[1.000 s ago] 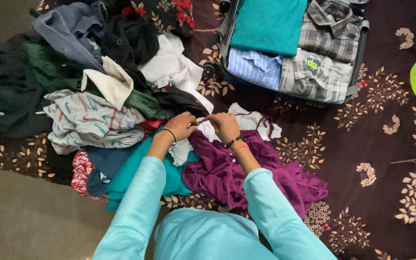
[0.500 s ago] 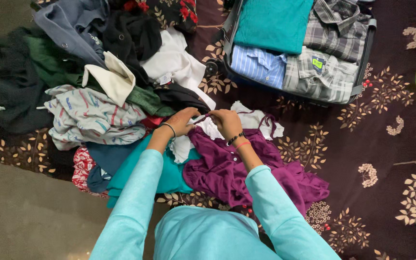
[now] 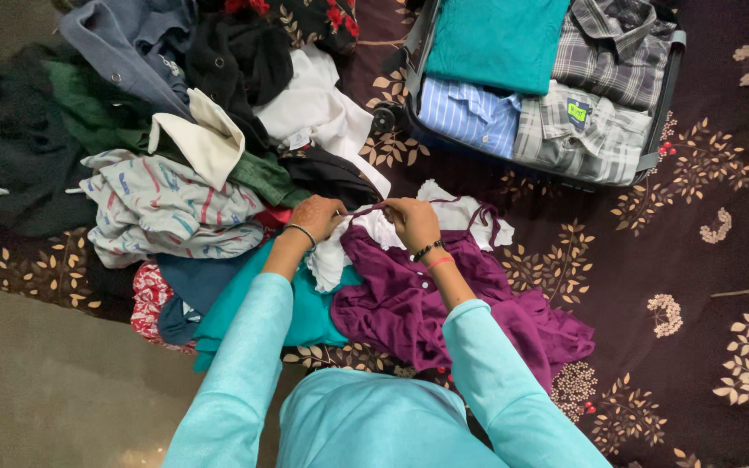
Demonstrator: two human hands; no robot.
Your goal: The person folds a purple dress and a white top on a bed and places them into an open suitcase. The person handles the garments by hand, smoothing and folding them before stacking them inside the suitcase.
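sleeves: light turquoise, long | left wrist: thin bangle | right wrist: dark and pink bands

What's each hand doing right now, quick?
Left hand: closed, pinching the edge of the purple garment.
Right hand: closed, pinching the same garment's edge, close beside the left.

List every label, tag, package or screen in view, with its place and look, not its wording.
Neck label: small green and blue rectangle on the collar of the grey plaid shirt in the open suitcase.
Small white tag: on the white garment in the pile, too small to describe.
No packages or screens.
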